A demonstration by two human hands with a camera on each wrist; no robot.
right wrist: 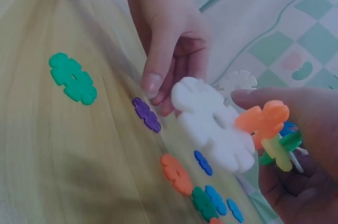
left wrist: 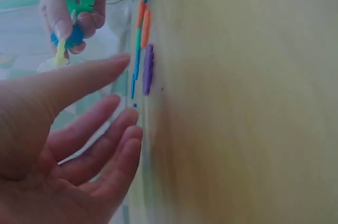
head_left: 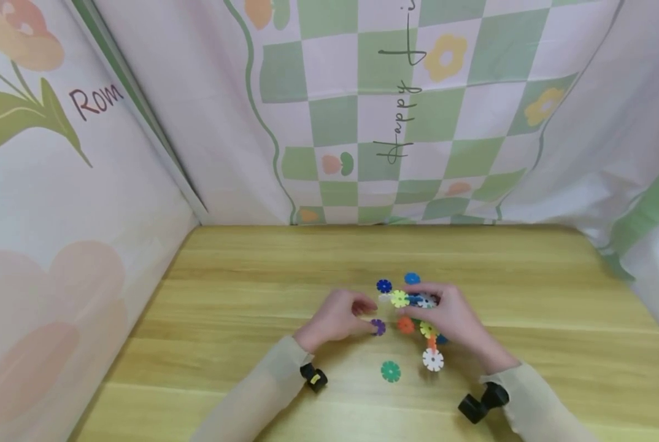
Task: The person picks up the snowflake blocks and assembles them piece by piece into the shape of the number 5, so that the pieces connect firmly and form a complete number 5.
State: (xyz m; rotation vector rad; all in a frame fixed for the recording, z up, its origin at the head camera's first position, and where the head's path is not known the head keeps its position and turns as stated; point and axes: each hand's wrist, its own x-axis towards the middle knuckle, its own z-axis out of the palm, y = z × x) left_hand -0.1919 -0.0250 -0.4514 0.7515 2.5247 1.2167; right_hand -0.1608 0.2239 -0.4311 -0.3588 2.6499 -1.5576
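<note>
My right hand (head_left: 456,316) grips a chain of interlocking snowflake discs above the table. A white disc (right wrist: 214,123) hangs at its near end, joined to an orange disc (right wrist: 264,121); a light yellow disc (head_left: 399,299) marks the far end. Green and blue discs of the chain show between the fingers in the left wrist view. To the left, my left hand (head_left: 337,316) has its fingers spread and relaxed, holding nothing. Its thumb is right by a purple disc (right wrist: 146,114) that lies on the table.
A green disc (head_left: 391,371) lies nearer the front of the wooden table (head_left: 241,319). Loose orange (right wrist: 176,174), dark blue (head_left: 384,286) and lighter blue (head_left: 412,279) discs lie around the right hand. A patterned cloth (head_left: 357,123) hangs behind the table.
</note>
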